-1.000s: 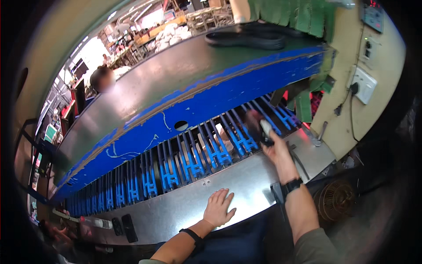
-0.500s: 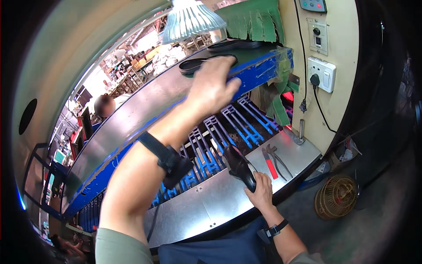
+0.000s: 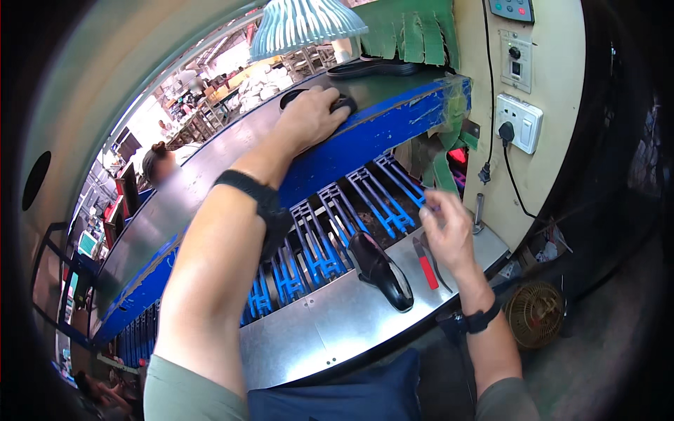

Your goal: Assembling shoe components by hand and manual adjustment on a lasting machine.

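Observation:
On the upper belt surface, my left hand [image 3: 309,118] is closed over a black shoe sole [image 3: 343,107], its fingers wrapped on the rim and covering much of it. A second black sole [image 3: 372,69] lies behind, closer to the green flaps. My right hand [image 3: 449,228] is raised above the right end of the metal ledge, fingers loosely bent and apart, with nothing visible in it. Below and left of it a shiny black shoe [image 3: 381,271] rests on the ledge, its toe end over the blue racks. Pliers [image 3: 426,270] with a red handle lie partly behind my right hand.
Blue metal racks [image 3: 330,228] run between the belt's blue edge [image 3: 393,123] and the metal ledge [image 3: 309,333]. A ribbed lamp [image 3: 307,27] hangs overhead. At right is a panel with a socket and plug [image 3: 518,123]. A round fan [image 3: 535,314] stands below.
My left hand has come down onto the sole and closed on it. The right hand has let go of the black shoe and moved up and right, leaving the shoe on the ledge.

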`<state>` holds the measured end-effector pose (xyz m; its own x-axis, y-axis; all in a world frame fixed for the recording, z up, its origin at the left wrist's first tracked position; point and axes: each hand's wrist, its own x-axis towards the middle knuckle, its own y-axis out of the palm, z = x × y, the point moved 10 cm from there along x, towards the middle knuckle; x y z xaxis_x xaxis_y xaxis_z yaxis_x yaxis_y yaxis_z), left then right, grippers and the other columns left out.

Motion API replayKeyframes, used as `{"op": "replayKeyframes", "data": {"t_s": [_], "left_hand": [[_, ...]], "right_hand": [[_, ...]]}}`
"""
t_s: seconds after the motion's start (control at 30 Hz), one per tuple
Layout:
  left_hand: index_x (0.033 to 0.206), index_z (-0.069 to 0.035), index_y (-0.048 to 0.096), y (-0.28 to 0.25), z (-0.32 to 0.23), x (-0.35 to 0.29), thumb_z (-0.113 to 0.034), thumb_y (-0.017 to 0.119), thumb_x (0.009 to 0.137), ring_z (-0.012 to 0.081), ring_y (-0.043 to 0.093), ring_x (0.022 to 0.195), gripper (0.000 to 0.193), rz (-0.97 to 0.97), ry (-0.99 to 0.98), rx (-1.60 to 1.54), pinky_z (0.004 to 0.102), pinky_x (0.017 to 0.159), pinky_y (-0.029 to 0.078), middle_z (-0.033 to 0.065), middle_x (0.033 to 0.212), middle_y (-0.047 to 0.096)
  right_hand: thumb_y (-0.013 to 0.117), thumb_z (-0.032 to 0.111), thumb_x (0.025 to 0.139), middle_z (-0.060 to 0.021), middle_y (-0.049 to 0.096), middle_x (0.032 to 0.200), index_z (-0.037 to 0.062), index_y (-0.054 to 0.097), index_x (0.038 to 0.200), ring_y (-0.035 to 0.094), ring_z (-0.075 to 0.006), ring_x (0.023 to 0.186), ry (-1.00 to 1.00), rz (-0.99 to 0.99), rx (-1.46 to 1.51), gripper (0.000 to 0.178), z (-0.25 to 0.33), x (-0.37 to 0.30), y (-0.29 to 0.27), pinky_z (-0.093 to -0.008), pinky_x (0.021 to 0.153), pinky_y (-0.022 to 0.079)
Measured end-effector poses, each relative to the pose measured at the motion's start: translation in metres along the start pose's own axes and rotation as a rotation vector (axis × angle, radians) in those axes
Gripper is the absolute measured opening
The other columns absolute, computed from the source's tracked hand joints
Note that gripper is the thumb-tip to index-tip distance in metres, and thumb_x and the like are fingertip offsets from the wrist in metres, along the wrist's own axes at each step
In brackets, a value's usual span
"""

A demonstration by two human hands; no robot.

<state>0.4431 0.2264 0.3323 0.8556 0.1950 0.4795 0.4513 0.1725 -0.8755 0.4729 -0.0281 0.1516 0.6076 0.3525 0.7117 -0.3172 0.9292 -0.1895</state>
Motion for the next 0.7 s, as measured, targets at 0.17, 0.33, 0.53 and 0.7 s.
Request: {"op": "replayKeyframes", "data": {"t_s": [0.17, 0.33, 0.53, 0.7], "left_hand": [[0.108, -0.001, 0.059, -0.044, 0.041, -0.093, -0.026, 0.060, 0.093, 0.0414, 0.061, 0.097, 0.028, 0.163, -0.035, 0.041, 0.0488, 0.087, 0.049, 0.0225, 0.104, 0.062], [0.111, -0.001, 0.062, -0.052, 0.033, -0.124, -0.023, 0.059, 0.095, 0.0408, 0.056, 0.110, 0.028, 0.035, -0.039, -0.213, 0.0461, 0.100, 0.043, 0.0226, 0.111, 0.062], [0.107, -0.001, 0.066, -0.049, 0.055, -0.127, -0.023, 0.060, 0.094, 0.0415, 0.056, 0.107, 0.026, 0.030, -0.096, -0.258, 0.0465, 0.098, 0.044, 0.0219, 0.107, 0.064], [0.107, 0.000, 0.066, -0.052, 0.049, -0.123, -0.021, 0.061, 0.094, 0.0418, 0.058, 0.104, 0.025, -0.085, -0.036, -0.215, 0.0478, 0.093, 0.046, 0.0228, 0.103, 0.064]], "right_hand": [[0.059, 0.010, 0.092, -0.0201, 0.065, 0.108, -0.0006, 0.063, 0.118, 0.064, -0.0362, 0.099, -0.329, -0.263, -0.168, 0.028, 0.043, 0.146, -0.006, -0.0423, 0.090, 0.051], [0.048, 0.020, 0.094, -0.0217, 0.054, 0.140, 0.0040, 0.053, 0.138, 0.052, -0.0381, 0.130, 0.036, 0.324, -0.725, 0.048, -0.024, 0.287, 0.062, -0.0456, 0.108, 0.043], [0.069, 0.034, 0.088, -0.0189, 0.045, 0.145, 0.0095, 0.058, 0.133, 0.050, -0.0469, 0.126, 0.124, 0.340, -1.036, 0.052, -0.042, 0.297, 0.086, -0.0509, 0.106, 0.045], [0.076, 0.031, 0.084, -0.0203, 0.035, 0.153, 0.0122, 0.064, 0.118, 0.046, -0.0471, 0.131, 0.089, 0.286, -1.016, 0.041, -0.026, 0.280, 0.082, -0.0527, 0.106, 0.044]]}}
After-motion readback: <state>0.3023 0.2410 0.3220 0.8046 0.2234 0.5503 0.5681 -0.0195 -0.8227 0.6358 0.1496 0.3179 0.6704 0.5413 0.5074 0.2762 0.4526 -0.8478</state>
